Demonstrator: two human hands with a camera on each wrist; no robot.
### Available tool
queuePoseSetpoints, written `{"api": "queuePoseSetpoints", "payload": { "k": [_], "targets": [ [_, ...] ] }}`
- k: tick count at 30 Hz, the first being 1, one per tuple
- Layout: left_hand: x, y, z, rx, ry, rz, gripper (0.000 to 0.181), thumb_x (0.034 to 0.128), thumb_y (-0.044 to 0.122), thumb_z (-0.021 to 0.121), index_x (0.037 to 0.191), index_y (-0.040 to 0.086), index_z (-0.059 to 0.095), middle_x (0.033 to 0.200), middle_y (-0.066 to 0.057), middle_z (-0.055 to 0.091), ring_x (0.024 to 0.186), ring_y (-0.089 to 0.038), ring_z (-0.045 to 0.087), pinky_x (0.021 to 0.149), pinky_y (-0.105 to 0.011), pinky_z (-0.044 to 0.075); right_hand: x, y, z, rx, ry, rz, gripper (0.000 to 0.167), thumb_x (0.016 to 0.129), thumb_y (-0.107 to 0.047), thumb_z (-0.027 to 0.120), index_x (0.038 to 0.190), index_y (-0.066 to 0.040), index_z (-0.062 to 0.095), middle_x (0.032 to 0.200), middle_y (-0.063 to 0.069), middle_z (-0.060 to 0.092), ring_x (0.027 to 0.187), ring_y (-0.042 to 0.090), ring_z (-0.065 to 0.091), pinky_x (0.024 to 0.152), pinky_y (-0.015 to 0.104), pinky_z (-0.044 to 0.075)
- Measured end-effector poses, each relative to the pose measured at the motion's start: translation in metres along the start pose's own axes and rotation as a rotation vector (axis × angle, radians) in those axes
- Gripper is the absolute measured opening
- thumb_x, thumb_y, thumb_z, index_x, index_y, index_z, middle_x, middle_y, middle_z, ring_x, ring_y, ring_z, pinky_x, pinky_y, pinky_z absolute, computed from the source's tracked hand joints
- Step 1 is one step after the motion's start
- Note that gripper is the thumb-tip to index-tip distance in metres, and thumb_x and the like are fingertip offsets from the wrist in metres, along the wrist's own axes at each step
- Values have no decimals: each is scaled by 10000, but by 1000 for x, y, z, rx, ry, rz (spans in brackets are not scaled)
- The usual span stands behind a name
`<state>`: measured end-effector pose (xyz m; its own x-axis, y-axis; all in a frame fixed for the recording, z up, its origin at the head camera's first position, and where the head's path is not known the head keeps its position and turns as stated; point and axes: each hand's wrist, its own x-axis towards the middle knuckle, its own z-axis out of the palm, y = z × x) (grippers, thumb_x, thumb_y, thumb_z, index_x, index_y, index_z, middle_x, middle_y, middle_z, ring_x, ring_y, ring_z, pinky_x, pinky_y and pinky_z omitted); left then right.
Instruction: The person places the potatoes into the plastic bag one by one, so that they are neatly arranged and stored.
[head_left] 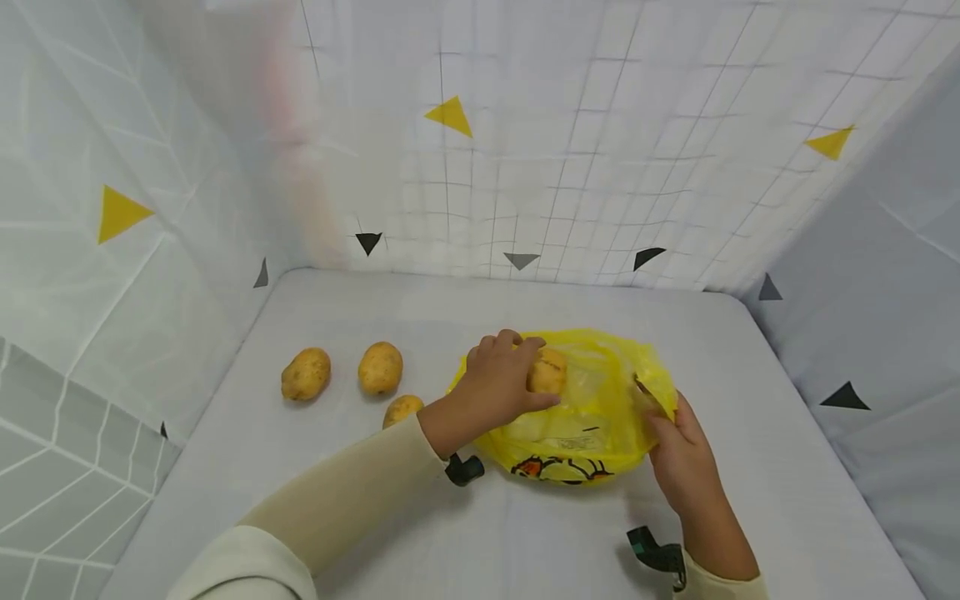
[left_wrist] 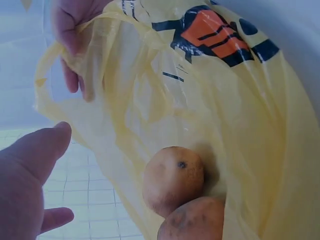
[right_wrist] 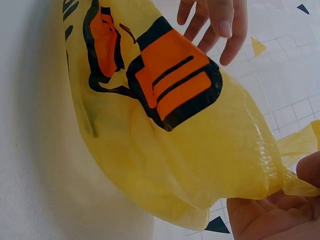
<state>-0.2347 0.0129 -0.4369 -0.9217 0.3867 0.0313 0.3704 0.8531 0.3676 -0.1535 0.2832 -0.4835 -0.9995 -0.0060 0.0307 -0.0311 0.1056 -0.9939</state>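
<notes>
Loose-fingered, my left hand (head_left: 495, 379) hovers over the yellow bag (head_left: 615, 429) while my right hand (head_left: 686, 458) pinches its right edge. Two potatoes (left_wrist: 171, 177) show inside; three more potatoes (head_left: 380, 368) sit left on the table (head_left: 525, 542).

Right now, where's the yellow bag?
In the head view, the yellow bag sits on the table just right of centre, right of the three loose potatoes, with the right grip holding its edge.
</notes>
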Motion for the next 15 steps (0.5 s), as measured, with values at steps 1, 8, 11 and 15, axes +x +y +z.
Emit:
{"api": "queuePoseSetpoints", "payload": {
  "k": [1, 8, 11, 15],
  "targets": [
    [-2, -2, -1, -5, 6, -4, 878, 828, 728, 748, 1540, 284, 491, 1484, -78, 492, 1297, -335, 483, 1024, -534, 446, 0, 0, 0, 4, -2, -1, 494, 1160, -259, 369, 1645, -252, 274, 1643, 111, 253, 1430, 206, 367, 1024, 85, 434],
    [-14, -16, -7, -18, 27, -37, 872, 829, 724, 751, 1529, 275, 489, 1505, -95, 483, 1329, -356, 479, 1055, -559, 433, 6, -6, 2, -9, -8, -11, 483, 1158, -268, 374, 1634, -253, 297, 1631, 97, 278, 1428, 223, 367, 1024, 89, 435],
    [-21, -25, -6, -72, 16, -58, 856, 837, 683, 776, 1535, 289, 475, 1526, -100, 455, 1356, -370, 453, 1091, -582, 398, 7, -8, 2, -28, -6, -5, 474, 1159, -264, 367, 1629, -257, 309, 1620, 85, 294, 1424, 224, 373, 1018, 87, 436],
    [-32, -37, -5, -129, -11, -106, 855, 840, 648, 796, 1549, 317, 451, 1556, -99, 418, 1399, -382, 408, 1138, -600, 347, 5, -7, 2, -31, -3, 15, 476, 1158, -251, 363, 1631, -259, 307, 1622, 81, 290, 1427, 225, 368, 1016, 84, 435]
  ]
}}
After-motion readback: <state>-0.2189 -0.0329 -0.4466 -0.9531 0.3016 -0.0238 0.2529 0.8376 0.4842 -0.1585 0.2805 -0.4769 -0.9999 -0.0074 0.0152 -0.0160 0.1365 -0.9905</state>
